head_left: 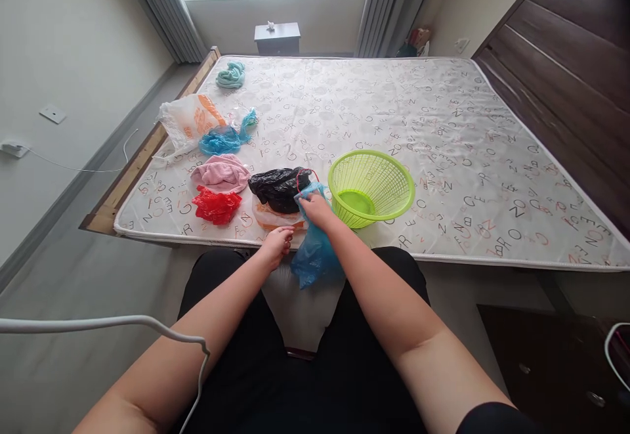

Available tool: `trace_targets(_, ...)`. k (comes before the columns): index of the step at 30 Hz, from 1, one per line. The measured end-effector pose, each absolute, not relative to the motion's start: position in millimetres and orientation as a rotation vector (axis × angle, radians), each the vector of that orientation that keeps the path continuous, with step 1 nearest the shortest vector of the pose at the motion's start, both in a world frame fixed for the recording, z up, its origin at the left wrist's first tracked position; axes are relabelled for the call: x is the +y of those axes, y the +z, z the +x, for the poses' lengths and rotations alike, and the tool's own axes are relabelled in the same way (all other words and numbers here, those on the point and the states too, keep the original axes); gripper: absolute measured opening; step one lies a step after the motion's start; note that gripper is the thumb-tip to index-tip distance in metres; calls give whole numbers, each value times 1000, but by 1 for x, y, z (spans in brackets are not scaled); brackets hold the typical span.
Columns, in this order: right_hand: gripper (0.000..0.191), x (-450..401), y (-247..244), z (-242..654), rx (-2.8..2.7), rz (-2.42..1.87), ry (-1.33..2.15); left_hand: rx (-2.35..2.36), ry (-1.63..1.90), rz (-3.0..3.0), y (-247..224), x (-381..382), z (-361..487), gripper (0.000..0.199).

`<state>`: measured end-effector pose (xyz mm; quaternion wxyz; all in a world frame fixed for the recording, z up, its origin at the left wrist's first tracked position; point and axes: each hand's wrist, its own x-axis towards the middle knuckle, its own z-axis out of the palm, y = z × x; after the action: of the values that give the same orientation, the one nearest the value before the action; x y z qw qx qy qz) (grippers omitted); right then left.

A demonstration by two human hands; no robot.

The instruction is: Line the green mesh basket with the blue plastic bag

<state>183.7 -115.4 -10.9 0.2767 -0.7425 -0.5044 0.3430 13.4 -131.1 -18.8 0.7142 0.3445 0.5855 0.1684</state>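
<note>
My right hand is closed on a blue plastic bag, which hangs down in front of the mattress edge. Its fingers pinch the bag near the top. My left hand is just to the left and lower, its fingers curled together; whatever they may hold is too small or hidden to make out. Behind both hands a crumpled black plastic bag lies on a white and orange plastic bag. A thin red loop shows beside the black bag. Right of my right hand stands a green plastic basket.
On the mattress, to the left, lie a red plastic bag, a pink cloth, another blue bag, a clear and orange bag and a teal cloth. A white cable crosses my left arm.
</note>
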Motion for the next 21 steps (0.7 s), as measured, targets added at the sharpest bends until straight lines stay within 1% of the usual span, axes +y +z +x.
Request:
trace_targets(4, 45, -107, -10, 188, -992, -1640, 900, 1252, 382, 847, -29, -125, 16, 32)
trace_targets(7, 51, -104, -8, 189, -767, -1486, 889, 1243, 375, 854, -36, -123, 16, 32)
trace_targets(11, 51, -119, 0, 181, -600, -1427, 868, 1233, 451, 902, -40, -121, 17, 28)
trace_targets(15, 45, -157, 9, 169, -700, -1481, 854, 1178, 590, 773, -32, -113, 18, 24)
trace_targets(18, 47, -183, 9, 164, -765, -1541, 894, 1006, 697, 822, -25, -114, 19, 35)
trace_targets(21, 52, -194, 6, 164, -671, -1437, 1016, 822, 736, 1110, -25, -124, 20, 50)
